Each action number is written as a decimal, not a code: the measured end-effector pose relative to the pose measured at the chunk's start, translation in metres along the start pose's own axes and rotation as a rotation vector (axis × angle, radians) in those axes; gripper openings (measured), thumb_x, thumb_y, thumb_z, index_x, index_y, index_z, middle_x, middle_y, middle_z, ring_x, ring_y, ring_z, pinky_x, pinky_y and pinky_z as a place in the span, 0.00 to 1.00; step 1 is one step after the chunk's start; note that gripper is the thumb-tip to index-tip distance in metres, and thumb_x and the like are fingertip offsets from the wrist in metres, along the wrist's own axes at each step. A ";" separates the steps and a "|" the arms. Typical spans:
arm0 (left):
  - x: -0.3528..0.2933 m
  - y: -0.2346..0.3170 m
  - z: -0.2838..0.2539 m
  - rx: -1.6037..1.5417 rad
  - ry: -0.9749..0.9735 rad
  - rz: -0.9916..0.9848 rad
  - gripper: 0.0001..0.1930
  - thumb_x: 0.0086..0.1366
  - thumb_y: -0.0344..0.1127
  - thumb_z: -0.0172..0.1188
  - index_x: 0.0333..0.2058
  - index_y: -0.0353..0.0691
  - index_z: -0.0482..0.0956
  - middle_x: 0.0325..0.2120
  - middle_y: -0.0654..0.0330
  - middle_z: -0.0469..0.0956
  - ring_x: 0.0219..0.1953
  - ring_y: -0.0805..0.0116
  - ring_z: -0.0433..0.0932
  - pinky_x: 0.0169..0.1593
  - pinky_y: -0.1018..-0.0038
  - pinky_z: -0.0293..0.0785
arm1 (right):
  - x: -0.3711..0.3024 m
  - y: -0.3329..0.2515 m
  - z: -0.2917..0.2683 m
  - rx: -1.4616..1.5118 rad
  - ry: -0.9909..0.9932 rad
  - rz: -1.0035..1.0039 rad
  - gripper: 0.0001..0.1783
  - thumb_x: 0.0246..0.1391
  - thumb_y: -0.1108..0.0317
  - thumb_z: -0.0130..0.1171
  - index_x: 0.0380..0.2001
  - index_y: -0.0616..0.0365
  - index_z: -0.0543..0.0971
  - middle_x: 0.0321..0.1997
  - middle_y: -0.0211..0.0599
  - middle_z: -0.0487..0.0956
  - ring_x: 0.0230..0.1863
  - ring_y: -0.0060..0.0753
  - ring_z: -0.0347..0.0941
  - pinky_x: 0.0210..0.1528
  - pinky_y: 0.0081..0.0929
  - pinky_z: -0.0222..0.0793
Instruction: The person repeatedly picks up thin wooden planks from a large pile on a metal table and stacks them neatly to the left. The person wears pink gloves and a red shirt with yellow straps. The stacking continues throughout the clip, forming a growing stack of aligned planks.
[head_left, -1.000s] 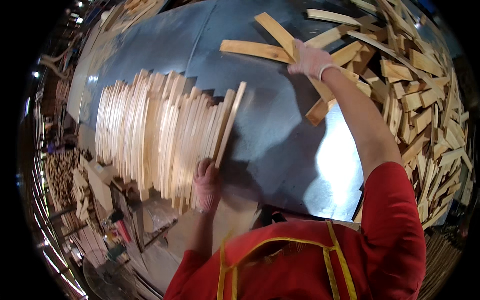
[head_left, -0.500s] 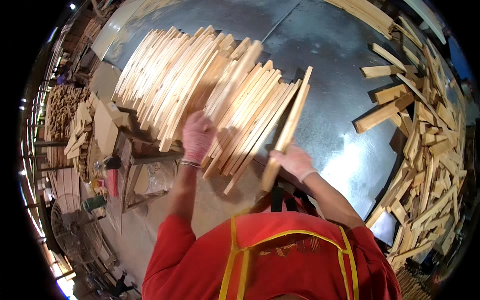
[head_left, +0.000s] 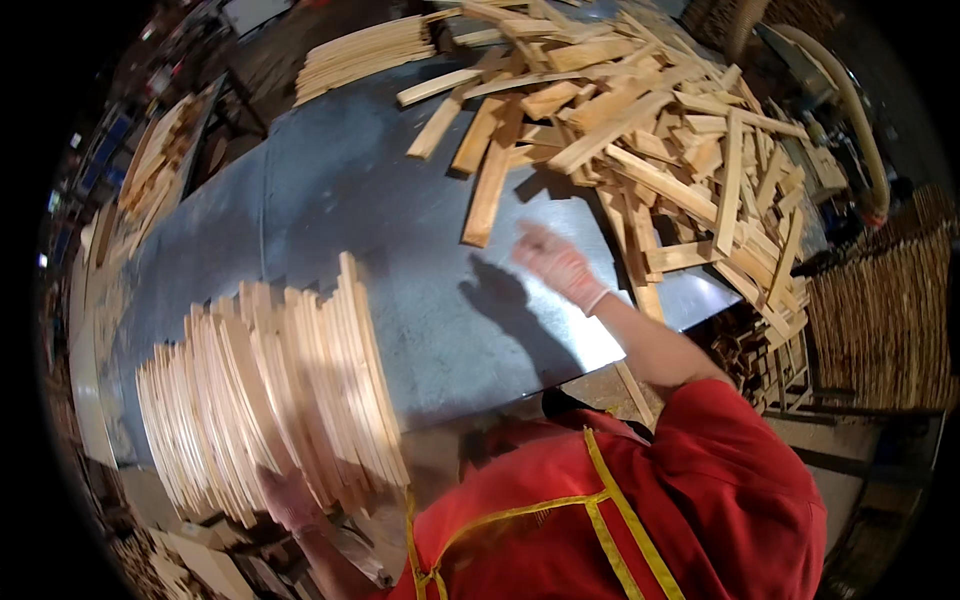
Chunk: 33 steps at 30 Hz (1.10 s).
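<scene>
A row of pale wooden strips [head_left: 235, 385] lies side by side on the left of the grey metal table [head_left: 420, 320], with its near ends at the table's front edge. My left hand [head_left: 288, 497], in a thin pale glove, touches the near ends of these strips. Its fingers are blurred, so their grip is unclear. Over bare metal hovers my right hand [head_left: 557, 266], gloved alike, holding nothing, its fingers stretched toward a loose board [head_left: 492, 190]. That board sticks out from a jumbled pile of wooden pieces [head_left: 670, 150].
Beyond the table's far side lies a neat stack of strips [head_left: 365, 52]. A tall stack of thin wood [head_left: 885, 310] stands at the right, below a thick hose [head_left: 850, 100]. More planks [head_left: 160, 160] rest on a stand at the far left.
My view has swung right toward the pile. My right hand has let go of its strip, which now appears to lie with the row, and has moved toward the pile. My left hand stays by the row.
</scene>
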<state>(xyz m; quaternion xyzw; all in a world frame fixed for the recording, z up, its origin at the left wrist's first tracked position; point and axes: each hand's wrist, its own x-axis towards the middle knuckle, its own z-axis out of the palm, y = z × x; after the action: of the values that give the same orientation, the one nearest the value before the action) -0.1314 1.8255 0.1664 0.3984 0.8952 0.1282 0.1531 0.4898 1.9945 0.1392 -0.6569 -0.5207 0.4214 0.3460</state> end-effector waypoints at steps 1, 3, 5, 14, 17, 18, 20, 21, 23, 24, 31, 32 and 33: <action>-0.007 -0.033 0.010 0.015 0.051 0.032 0.43 0.62 0.41 0.66 0.73 0.32 0.61 0.68 0.44 0.72 0.68 0.53 0.74 0.68 0.67 0.69 | -0.008 -0.030 -0.033 -0.024 0.113 -0.044 0.39 0.64 0.59 0.66 0.73 0.63 0.67 0.65 0.50 0.79 0.63 0.40 0.77 0.65 0.33 0.74; -0.005 -0.078 0.044 0.044 0.138 0.127 0.42 0.63 0.42 0.65 0.74 0.35 0.61 0.68 0.46 0.73 0.65 0.55 0.76 0.67 0.66 0.70 | 0.005 -0.002 -0.108 -0.698 0.392 -0.298 0.41 0.57 0.63 0.68 0.71 0.64 0.67 0.65 0.58 0.77 0.64 0.55 0.77 0.68 0.42 0.71; -0.028 0.023 0.039 0.413 0.099 0.153 0.41 0.65 0.48 0.67 0.73 0.38 0.64 0.65 0.45 0.74 0.66 0.56 0.74 0.70 0.64 0.68 | 0.011 0.025 -0.184 -1.143 0.472 -0.053 0.29 0.58 0.62 0.60 0.62 0.59 0.73 0.59 0.50 0.78 0.61 0.54 0.75 0.66 0.46 0.69; -0.160 0.300 0.118 0.007 -0.025 0.967 0.45 0.59 0.30 0.73 0.74 0.41 0.61 0.70 0.45 0.65 0.73 0.48 0.64 0.75 0.54 0.62 | 0.013 -0.022 -0.184 -0.921 -0.086 -0.293 0.27 0.47 0.60 0.67 0.53 0.54 0.82 0.43 0.47 0.85 0.50 0.53 0.82 0.58 0.47 0.77; -0.210 0.334 0.187 -0.689 -0.551 0.865 0.48 0.60 0.29 0.73 0.76 0.42 0.57 0.74 0.46 0.61 0.77 0.53 0.58 0.78 0.58 0.56 | 0.003 -0.099 -0.151 -0.478 -0.252 -0.108 0.44 0.49 0.34 0.63 0.60 0.57 0.77 0.52 0.52 0.81 0.57 0.54 0.78 0.59 0.45 0.74; -0.224 0.356 0.195 -0.456 -0.455 1.015 0.46 0.62 0.27 0.70 0.76 0.41 0.57 0.70 0.48 0.65 0.72 0.55 0.65 0.72 0.60 0.63 | 0.010 -0.105 -0.140 -0.300 -0.183 -0.138 0.45 0.49 0.37 0.66 0.62 0.60 0.76 0.52 0.55 0.81 0.56 0.54 0.79 0.58 0.42 0.75; -0.252 0.412 0.203 -0.605 -0.694 0.891 0.43 0.63 0.24 0.67 0.75 0.40 0.57 0.64 0.52 0.72 0.62 0.60 0.74 0.64 0.65 0.74 | 0.031 -0.106 -0.123 -0.054 -0.060 -0.117 0.45 0.49 0.41 0.68 0.63 0.61 0.75 0.49 0.55 0.82 0.53 0.51 0.81 0.56 0.39 0.75; -0.261 0.431 0.203 -0.960 -1.022 0.572 0.42 0.63 0.24 0.66 0.74 0.40 0.57 0.61 0.53 0.74 0.58 0.62 0.77 0.60 0.67 0.76 | 0.036 -0.105 -0.119 0.074 -0.004 -0.107 0.45 0.49 0.43 0.69 0.64 0.62 0.74 0.47 0.55 0.82 0.51 0.50 0.81 0.55 0.38 0.75; -0.249 0.412 0.226 -0.848 -0.857 0.564 0.35 0.64 0.32 0.66 0.69 0.38 0.65 0.56 0.53 0.77 0.52 0.63 0.80 0.56 0.67 0.78 | 0.020 -0.084 -0.103 0.266 -0.008 -0.023 0.48 0.51 0.49 0.72 0.69 0.64 0.67 0.46 0.52 0.82 0.47 0.42 0.81 0.52 0.37 0.75; -0.244 0.407 0.226 -0.760 -0.833 0.551 0.34 0.65 0.35 0.66 0.68 0.38 0.67 0.56 0.51 0.77 0.53 0.63 0.80 0.57 0.67 0.78 | 0.014 -0.052 -0.092 0.315 -0.008 0.024 0.49 0.51 0.50 0.72 0.70 0.64 0.64 0.47 0.51 0.82 0.48 0.39 0.80 0.52 0.38 0.74; -0.229 0.368 0.217 0.054 -0.942 1.064 0.32 0.61 0.50 0.70 0.61 0.42 0.75 0.51 0.46 0.82 0.51 0.47 0.82 0.56 0.62 0.78 | -0.116 0.079 -0.008 0.530 -0.252 0.335 0.41 0.63 0.48 0.64 0.70 0.64 0.66 0.55 0.53 0.82 0.52 0.43 0.80 0.58 0.36 0.76; -0.228 0.376 0.208 0.005 -0.962 1.012 0.31 0.61 0.51 0.70 0.60 0.43 0.77 0.52 0.47 0.82 0.50 0.44 0.81 0.56 0.62 0.78 | -0.127 0.049 -0.025 0.486 -0.232 0.396 0.36 0.65 0.49 0.62 0.69 0.59 0.69 0.42 0.38 0.82 0.34 0.29 0.76 0.39 0.29 0.78; -0.227 0.382 0.197 -0.081 -1.029 0.844 0.31 0.63 0.50 0.69 0.61 0.42 0.77 0.54 0.45 0.81 0.53 0.47 0.80 0.59 0.63 0.77 | -0.135 0.069 -0.023 0.592 -0.210 0.339 0.33 0.65 0.52 0.62 0.68 0.55 0.70 0.36 0.30 0.79 0.26 0.23 0.71 0.27 0.25 0.71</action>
<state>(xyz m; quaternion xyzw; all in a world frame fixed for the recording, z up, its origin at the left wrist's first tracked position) 0.3444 1.9243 0.1589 0.7189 0.4698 0.0043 0.5123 0.5241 1.8479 0.1132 -0.5584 -0.2926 0.6705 0.3911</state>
